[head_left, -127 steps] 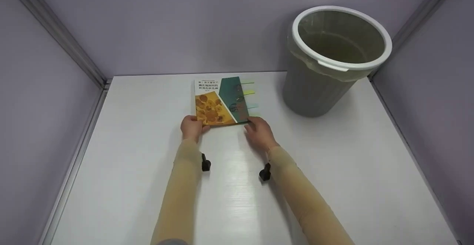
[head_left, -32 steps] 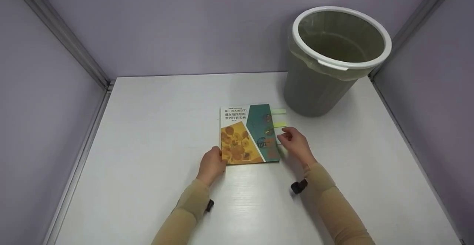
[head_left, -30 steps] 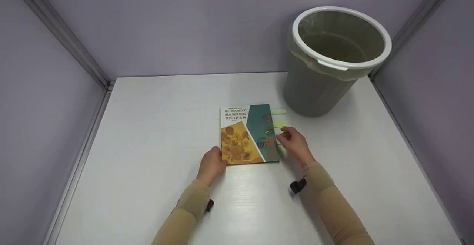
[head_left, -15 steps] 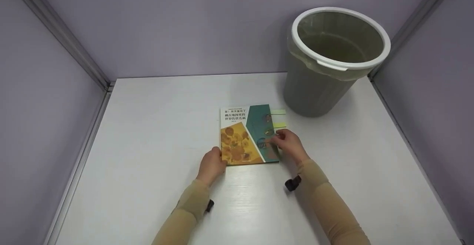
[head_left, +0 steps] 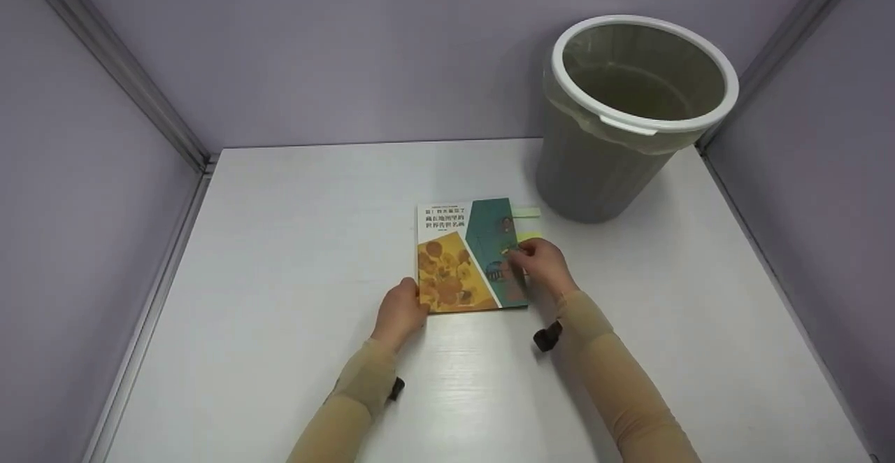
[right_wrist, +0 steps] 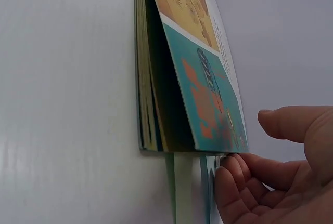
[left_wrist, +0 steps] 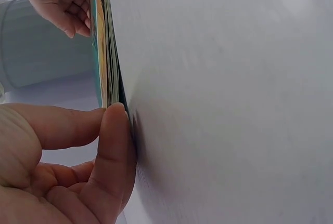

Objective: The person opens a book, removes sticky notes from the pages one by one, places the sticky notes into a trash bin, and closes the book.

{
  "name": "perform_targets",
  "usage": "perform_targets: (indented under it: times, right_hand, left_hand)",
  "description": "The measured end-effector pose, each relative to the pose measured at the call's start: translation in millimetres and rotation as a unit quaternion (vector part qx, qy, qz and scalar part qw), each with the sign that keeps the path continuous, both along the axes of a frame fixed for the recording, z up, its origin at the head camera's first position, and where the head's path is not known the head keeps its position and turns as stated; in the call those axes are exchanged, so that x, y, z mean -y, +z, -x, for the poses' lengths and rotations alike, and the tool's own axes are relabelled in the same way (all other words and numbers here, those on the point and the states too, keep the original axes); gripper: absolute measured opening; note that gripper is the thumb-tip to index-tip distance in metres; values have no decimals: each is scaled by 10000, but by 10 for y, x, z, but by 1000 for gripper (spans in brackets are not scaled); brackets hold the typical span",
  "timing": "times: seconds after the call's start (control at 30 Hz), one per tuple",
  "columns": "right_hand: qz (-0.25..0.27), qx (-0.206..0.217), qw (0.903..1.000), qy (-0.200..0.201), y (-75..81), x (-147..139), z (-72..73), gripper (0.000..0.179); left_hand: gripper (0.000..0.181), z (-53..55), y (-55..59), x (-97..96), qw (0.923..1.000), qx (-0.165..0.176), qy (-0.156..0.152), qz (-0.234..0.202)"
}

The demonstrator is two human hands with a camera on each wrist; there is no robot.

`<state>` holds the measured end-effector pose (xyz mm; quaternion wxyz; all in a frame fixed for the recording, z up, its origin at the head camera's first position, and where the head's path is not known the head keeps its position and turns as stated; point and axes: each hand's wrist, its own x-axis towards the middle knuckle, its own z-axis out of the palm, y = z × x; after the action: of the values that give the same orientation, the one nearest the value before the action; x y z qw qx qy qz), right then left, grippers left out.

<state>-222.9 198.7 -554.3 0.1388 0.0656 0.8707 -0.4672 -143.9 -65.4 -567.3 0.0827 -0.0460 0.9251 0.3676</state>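
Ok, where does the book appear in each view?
Head: book near the centre, front cover facing up.
Left wrist: book at upper left, seen edge-on.
Right wrist: book at top centre, cover partly raised.
Shared landmark: the right hand, visible in all three.

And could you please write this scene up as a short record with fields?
book: on the table, front cover lifted at its near right corner
left hand: pinching the book's near left corner
right hand: at the book's right edge, exact grip unclear
tabs: sticking out from that edge
bin: upright on the table, beyond the book to the right
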Motion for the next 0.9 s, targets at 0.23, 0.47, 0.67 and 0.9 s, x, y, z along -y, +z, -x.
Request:
perform_targets:
  times: [0.23, 0.47, 0.67, 0.9]
  right_hand:
    - [397, 238, 9989, -108, 33, -4, 40, 47]
    - [588, 163, 9981, 41, 41, -4, 67, 27]
    - [727, 206, 9971, 123, 70, 14, 45, 27]
    - [1197, 68, 9927, 88, 198, 68, 24, 36]
  left_hand:
    - [13, 14, 18, -4, 9999, 99, 36, 17]
    - [14, 20, 29, 9, 10000, 27, -52, 12]
    - [15, 12, 59, 28, 9997, 16, -183, 186]
    - [25, 39, 187, 7, 9979, -122, -174, 612]
